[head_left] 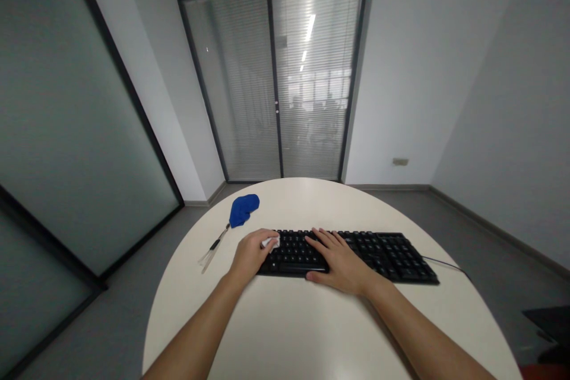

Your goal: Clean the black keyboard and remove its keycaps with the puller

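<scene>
A black keyboard [383, 252] lies across the round white table [303, 332]. My left hand [250, 254] is closed on a small white wipe [271, 242] and presses it onto the keyboard's left end. My right hand [341, 261] lies flat on the keys near the middle, fingers spread, holding nothing. A blue duster with a clear handle [240, 211] rests on the table to the left of my left hand, apart from it.
The keyboard's cable [445, 263] runs off the table's right edge. Glass doors with blinds [276, 83] stand behind the table, a frosted glass wall [66, 130] at left. A dark object [550, 320] sits at the lower right on the floor.
</scene>
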{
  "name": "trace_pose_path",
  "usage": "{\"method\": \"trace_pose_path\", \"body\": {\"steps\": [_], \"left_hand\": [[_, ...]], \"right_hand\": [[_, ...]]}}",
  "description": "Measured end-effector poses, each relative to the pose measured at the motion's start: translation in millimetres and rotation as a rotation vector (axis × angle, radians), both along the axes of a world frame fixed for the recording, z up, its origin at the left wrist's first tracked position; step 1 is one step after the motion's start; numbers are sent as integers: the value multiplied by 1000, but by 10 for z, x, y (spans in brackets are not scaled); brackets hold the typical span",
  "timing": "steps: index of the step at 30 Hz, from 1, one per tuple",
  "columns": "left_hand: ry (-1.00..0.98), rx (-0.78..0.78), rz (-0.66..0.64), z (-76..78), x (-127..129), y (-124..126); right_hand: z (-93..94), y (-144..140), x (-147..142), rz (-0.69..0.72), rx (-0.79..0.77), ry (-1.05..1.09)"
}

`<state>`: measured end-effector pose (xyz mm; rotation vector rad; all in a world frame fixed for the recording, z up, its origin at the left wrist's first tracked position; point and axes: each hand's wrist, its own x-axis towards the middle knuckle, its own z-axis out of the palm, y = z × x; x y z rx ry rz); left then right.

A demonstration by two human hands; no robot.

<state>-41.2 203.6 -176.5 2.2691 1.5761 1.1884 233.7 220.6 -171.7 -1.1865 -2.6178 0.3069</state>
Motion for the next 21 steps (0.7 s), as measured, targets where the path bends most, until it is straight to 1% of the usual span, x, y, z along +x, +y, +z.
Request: {"method": "trace_pose_path", "body": {"steps": [2,3,5,9,15,21], "left_hand": [[33,-14,121,-33,-64,50],[59,-32,155,-42,-81,62],[110,-59,178,-44,-84,61],[178,-55,129,-15,-29,18],[187,-76,101,-7,-26,19],[202,-81,8,52,-35,-19]], "right_hand": [[-11,6,2,5,1,10],[-16,9,3,7,1,15],[-24,14,6,10,1,22],[-24,14,6,13,-3,22],[-22,17,2,5,-4,13],[-22,13,0,2,15,-3]]}}
